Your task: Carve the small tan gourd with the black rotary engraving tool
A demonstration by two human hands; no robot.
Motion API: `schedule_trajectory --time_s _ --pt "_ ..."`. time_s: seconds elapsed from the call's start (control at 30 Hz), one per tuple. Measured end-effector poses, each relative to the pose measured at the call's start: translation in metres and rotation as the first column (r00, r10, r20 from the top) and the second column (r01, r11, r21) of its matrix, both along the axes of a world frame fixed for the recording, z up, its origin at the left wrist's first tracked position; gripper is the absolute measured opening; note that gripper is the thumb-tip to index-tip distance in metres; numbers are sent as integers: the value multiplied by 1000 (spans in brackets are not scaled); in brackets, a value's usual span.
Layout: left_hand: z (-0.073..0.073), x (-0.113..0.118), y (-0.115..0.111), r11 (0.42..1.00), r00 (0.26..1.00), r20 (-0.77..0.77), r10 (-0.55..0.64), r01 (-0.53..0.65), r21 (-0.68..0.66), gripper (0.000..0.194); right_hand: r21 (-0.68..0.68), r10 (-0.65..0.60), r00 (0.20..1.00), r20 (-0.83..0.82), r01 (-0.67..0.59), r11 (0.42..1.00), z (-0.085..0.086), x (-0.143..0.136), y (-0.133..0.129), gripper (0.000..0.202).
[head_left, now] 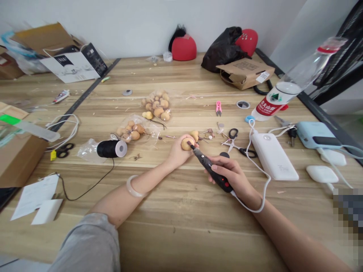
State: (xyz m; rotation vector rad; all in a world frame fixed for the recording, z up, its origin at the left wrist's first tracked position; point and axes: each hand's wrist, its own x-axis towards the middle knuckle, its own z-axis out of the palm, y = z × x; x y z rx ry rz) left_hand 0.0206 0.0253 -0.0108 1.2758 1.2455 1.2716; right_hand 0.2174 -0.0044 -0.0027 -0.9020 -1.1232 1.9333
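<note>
The left hand [179, 152] curls its grip around a round tan gourd [186, 144] over the light-brown wooden desk [181, 219]. The right hand [231, 170] grips a black pen-shaped tool [203, 160], tip at the gourd.

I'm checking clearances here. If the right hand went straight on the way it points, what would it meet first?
Likely the round tan piece held in the left hand: the black tool in the right hand points straight at it, though whether its tip touches is unclear.
</note>
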Motion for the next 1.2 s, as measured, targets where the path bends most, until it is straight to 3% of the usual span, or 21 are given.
schedule_trajectory --time_s 0.23,0.43,0.6,0.8,1.0,1.2 --pt "-1 1 0 999 1000 -7 17 -18 -35 25 34 32 999 19 -32 999 0 -2 -1 28" --pt "1 0 0 1000 999 -36 13 -12 23 25 -9 -51 998 40 52 999 2 -1 0 30" --pt "2 1 0 999 1000 -12 12 -13 -30 24 17 34 998 46 -35 999 2 -1 0 31" --pt "-2 -1 1 999 999 -37 9 -7 36 25 -24 -60 997 50 62 998 3 -1 1 31" --pt "1 1 0 1000 999 -33 10 -11 -27 24 4 27 998 58 -27 1000 3 -1 0 33" --pt "0 -1 0 999 997 -76 -2 6 43 24 -26 -57 995 76 59 998 6 -2 0 34"
